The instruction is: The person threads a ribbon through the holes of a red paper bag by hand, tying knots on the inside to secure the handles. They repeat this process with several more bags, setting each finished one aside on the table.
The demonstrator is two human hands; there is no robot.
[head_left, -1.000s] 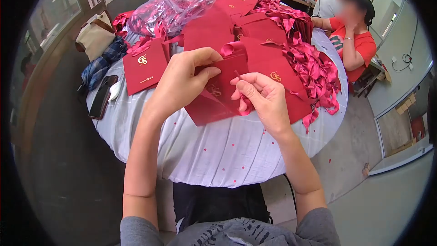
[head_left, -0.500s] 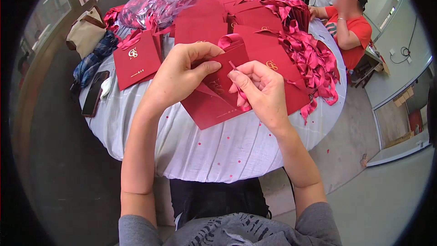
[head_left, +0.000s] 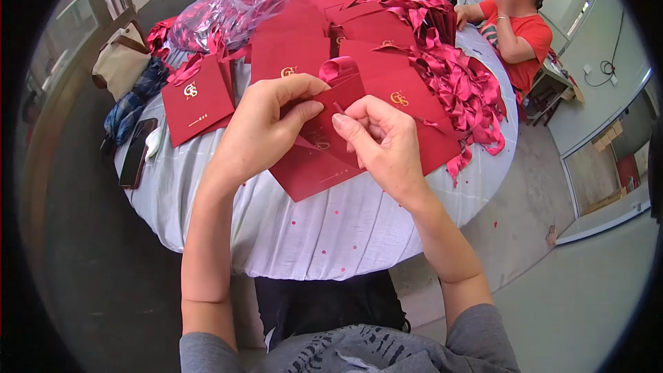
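Observation:
My left hand [head_left: 266, 128] pinches the upper edge of a red paper bag [head_left: 343, 101] between thumb and fingers. My right hand [head_left: 383, 144] is closed at the bag's right side, its thumb and fingertips on a short end of pink ribbon [head_left: 338, 108]. A loop of ribbon [head_left: 338, 67] rises behind the bag's top edge. Below the hands, another red bag [head_left: 304, 174] lies on the white cloth. Flat red bags with gold lettering [head_left: 387, 90] lie beyond, with a heap of pink ribbons [head_left: 466, 97] along their right side.
Stacked red bags [head_left: 200, 100], a clear plastic bag [head_left: 231, 14], a phone [head_left: 137, 155], a plaid cloth [head_left: 131, 100] and a beige bag [head_left: 121, 59] are at the left. A person in red [head_left: 532, 40] sits at the right; another person's forearms show at the far edge.
The ribbon that hung below my right fingers no longer shows there. My right hand has shifted slightly left with the bag, and the whole view has shifted a little.

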